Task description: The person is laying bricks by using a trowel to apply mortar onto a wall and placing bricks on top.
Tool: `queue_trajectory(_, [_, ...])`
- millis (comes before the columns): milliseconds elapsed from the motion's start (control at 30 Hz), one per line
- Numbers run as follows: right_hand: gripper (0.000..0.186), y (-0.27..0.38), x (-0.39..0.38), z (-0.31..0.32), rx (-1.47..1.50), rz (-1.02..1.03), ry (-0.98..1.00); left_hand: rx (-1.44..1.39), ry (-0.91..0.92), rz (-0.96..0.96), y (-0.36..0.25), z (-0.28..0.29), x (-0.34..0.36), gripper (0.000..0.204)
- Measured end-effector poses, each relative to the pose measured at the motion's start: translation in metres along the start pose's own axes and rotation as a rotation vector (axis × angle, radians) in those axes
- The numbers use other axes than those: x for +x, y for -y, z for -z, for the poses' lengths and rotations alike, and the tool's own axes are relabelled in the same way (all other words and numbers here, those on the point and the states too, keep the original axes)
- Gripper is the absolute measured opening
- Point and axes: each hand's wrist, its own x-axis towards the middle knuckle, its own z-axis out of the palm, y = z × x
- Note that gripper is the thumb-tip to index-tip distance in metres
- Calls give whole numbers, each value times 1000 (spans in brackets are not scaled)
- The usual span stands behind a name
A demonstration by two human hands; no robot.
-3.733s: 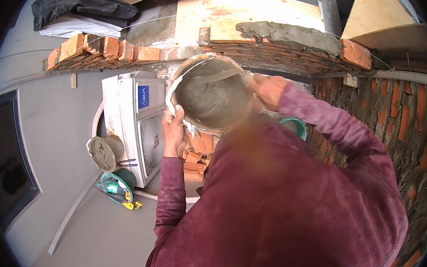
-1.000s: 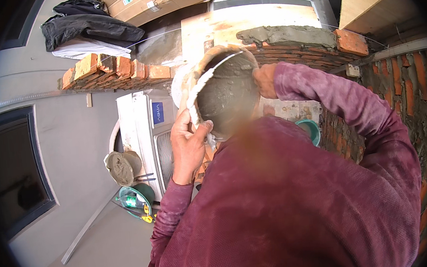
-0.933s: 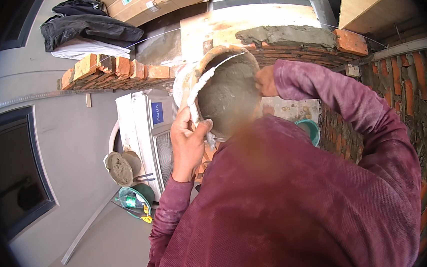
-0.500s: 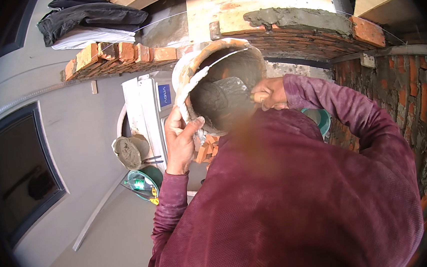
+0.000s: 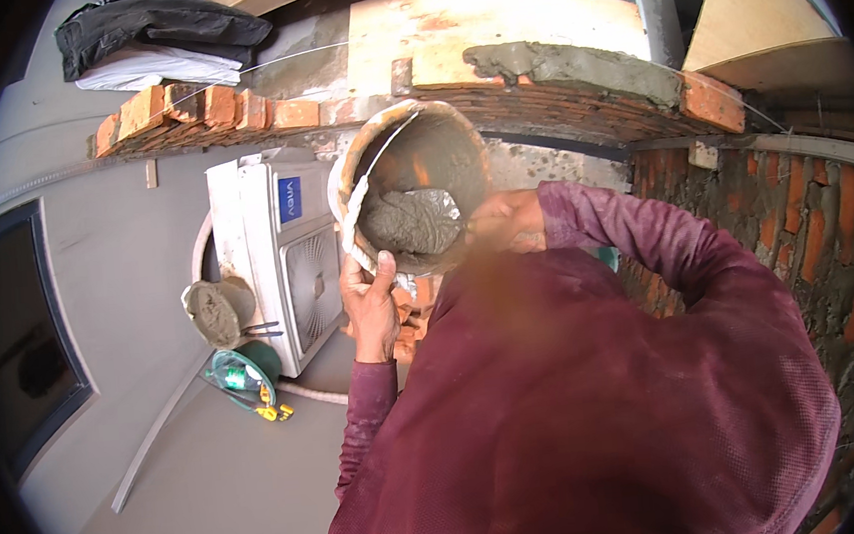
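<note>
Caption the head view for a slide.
Left hand grips a bucket at its rim; right hand holds a trowel in the mortar.

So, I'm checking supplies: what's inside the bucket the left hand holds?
Grey mortar and a trowel blade show inside the bucket. Anything beneath the mortar is covered and cannot be seen.

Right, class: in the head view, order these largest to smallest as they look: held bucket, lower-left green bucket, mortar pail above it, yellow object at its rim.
1. Held bucket (nearness may enlarge it)
2. Green bucket and mortar pail: too alike to rank
3. Yellow object
</note>
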Motion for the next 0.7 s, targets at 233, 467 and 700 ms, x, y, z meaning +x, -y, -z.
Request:
queue_trajectory(233, [47,-33,-8,43,7,17,31,119,-81,8,67,0,31,13])
queue_trajectory(467, [46,-17,-41,60,62,-43,25,-77,-79,107,83,-30,43,20])
queue_trajectory(700, [50,2,-54,79,-7,-108,-91,-48,-72,138,97,-48,70,17])
